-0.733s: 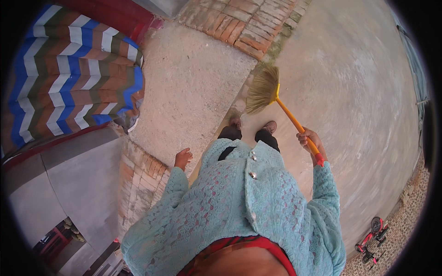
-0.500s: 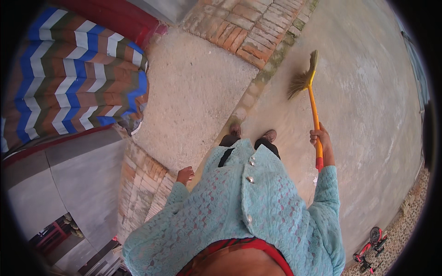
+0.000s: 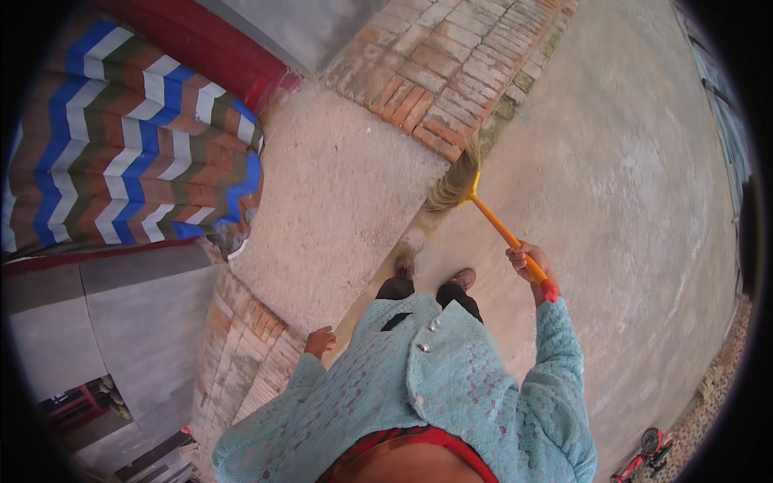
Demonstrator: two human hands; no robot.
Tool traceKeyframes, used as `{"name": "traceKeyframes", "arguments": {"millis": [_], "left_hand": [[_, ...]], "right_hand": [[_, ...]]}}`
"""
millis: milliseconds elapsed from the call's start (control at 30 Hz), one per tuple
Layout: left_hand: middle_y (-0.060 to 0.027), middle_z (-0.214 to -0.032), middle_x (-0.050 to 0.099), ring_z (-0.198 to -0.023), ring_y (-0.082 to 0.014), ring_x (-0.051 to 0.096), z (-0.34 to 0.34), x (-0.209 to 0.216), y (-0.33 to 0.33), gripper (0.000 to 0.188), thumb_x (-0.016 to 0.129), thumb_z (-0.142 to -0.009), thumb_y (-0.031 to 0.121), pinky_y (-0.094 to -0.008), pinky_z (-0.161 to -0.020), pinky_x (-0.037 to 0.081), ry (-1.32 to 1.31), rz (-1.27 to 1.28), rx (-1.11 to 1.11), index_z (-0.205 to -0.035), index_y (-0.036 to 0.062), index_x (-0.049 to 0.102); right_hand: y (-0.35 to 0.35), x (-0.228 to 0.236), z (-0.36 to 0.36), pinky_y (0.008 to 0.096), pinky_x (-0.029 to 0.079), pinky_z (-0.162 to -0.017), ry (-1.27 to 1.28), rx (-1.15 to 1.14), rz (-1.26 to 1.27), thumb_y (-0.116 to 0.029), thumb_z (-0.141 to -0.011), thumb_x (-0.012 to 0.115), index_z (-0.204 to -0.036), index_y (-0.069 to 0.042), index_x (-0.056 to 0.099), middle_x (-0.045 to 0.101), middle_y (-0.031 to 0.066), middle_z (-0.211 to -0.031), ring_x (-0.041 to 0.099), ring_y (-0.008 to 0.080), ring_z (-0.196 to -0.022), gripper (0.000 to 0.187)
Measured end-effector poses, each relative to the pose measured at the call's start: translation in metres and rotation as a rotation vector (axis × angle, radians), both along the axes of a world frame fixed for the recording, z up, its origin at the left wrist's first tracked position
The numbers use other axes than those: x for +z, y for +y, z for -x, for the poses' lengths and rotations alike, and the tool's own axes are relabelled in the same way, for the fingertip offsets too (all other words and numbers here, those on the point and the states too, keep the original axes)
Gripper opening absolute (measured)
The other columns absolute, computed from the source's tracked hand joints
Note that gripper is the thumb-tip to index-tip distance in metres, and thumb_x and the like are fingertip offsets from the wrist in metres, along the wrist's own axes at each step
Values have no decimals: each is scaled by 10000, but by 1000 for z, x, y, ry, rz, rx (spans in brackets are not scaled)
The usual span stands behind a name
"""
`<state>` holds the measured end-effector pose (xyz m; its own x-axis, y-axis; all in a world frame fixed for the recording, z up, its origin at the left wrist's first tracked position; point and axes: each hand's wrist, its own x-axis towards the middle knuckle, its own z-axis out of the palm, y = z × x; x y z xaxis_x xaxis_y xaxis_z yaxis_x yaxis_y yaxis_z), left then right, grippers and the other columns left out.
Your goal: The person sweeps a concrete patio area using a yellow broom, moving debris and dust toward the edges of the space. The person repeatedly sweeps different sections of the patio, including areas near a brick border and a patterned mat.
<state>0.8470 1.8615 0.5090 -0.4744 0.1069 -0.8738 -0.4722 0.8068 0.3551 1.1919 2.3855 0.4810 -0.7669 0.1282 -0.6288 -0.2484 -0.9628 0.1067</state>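
A broom (image 3: 498, 221) with a yellow-orange handle, a red end cap and soft straw-coloured bristles is in my right hand (image 3: 531, 262). My fingers wrap round the handle near its capped end. The bristles are fanned out at the edge where the raised slab meets the lower concrete floor, close to the corner of the brick paving. My left hand (image 3: 320, 341) hangs by my left side, nothing in it, its fingers loosely bent and a little apart.
A raised concrete slab (image 3: 322, 169) with brick paving (image 3: 451, 64) lies ahead and left. A zigzag-striped curtain (image 3: 137, 145) hangs at the left beside a grey wall (image 3: 145, 314). My shoes (image 3: 462, 278) stand near the slab edge. A small red wheeled object (image 3: 644, 455) is at lower right.
The broom head has swung left and nearer, from the open concrete to the slab edge. My right hand has moved left and slightly nearer with it. My left hand hangs about where it was.
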Motion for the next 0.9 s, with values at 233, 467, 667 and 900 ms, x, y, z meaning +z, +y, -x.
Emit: {"name": "traceKeyframes", "arguments": {"millis": [233, 467, 667, 900], "left_hand": [[-63, -835, 604, -680, -150, 569, -11, 29, 11, 424, 530, -754, 174, -310, -593, 436, 59, 135, -123, -1156, 48, 476], [-73, -866, 600, -706, -154, 567, 5, 2, 2, 408, 519, -771, 194, -314, -610, 433, -87, 52, -16, -1154, 58, 479], [-63, -843, 592, -699, -146, 558, 17, -16, 23, 404, 509, -777, 164, -297, -595, 427, -102, -78, -220, -1165, 61, 468], [-42, -823, 591, -662, -108, 545, 22, -6, 64, 453, 505, -761, 128, -253, -548, 409, -67, 3, -78, -1200, 49, 425]], "right_hand": [[51, -23, -31, 159, 389, -361, -131, -169, -222, 59, -706, 408, -1082, -54, 285, 417, 79, -689, 417, 62, -456, 411], [-24, 47, -6, 189, 363, -354, -477, -128, -462, 87, -692, 427, -1323, -193, 42, 417, 53, -674, 398, 74, -439, 791], [-99, 83, -33, 190, 351, -348, -204, -106, -184, 101, -684, 442, -1332, -205, 55, 415, 64, -677, 389, 79, -427, 814], [-130, 42, -56, 217, 341, -365, -274, 23, -103, 103, -688, 467, -1338, -112, 47, 417, 56, -621, 393, 99, -418, 802]]}}
